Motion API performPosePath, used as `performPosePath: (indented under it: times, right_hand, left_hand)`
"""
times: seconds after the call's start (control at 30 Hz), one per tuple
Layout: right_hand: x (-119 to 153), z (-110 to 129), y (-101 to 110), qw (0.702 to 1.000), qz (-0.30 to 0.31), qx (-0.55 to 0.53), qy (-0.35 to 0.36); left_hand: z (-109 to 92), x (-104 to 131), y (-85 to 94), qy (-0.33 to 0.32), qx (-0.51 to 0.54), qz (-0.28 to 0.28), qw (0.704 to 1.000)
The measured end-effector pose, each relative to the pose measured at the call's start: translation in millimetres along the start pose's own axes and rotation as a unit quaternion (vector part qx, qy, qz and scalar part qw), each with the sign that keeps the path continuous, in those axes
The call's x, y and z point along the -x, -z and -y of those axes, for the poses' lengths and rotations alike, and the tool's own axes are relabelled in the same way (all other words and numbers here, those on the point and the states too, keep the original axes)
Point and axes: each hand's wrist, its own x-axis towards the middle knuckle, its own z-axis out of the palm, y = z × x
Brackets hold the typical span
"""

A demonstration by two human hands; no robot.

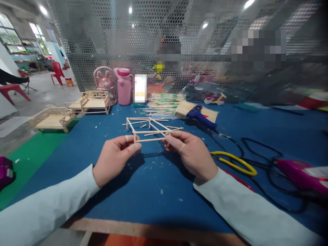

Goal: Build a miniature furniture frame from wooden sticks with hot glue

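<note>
Lamps [43,10] glow white high beyond the fingers [133,147]; daylight fills windows [38,36] far to their left. Soft shadows darken the table [153,208] beneath them. Straight beyond, a pixelated screen [140,89] glares. Far right of the fingers, blur smears the mesh [299,20]; nearer than them, sleeves [51,201] stretch toward the edges.

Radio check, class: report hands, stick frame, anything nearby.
Left hand, right hand: pinching near corners. Stick frame: held between them. Glue gun: beyond, to the right, not touching.

Wooden stick frame [151,132] in left grip [114,157] and right grip [196,157], above blue table [159,206]
</note>
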Motion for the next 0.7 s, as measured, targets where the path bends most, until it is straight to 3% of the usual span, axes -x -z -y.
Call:
performPosePath:
  times: [0.17, 0.47, 0.7]
  right_hand:
    - [4.0, 3.7, 0.5, 0.998, -0.013, 0.047, 0.038]
    - [5.1, 4.5, -0.3, 0.996, -0.003, 0.081, 0.045]
    - [4.6, 3.7, -0.8, 0.996, -0.010, 0.077, 0.048]
  left_hand:
    - [1.0, 0.4, 0.7, -0.008, 0.032, -0.024, 0.999]
    - [-1.6, -1.2, -1.3, 0.002, 0.117, -0.029, 0.993]
    - [1.3, -5.0, 1.3, 0.102, 0.276, 0.031, 0.955]
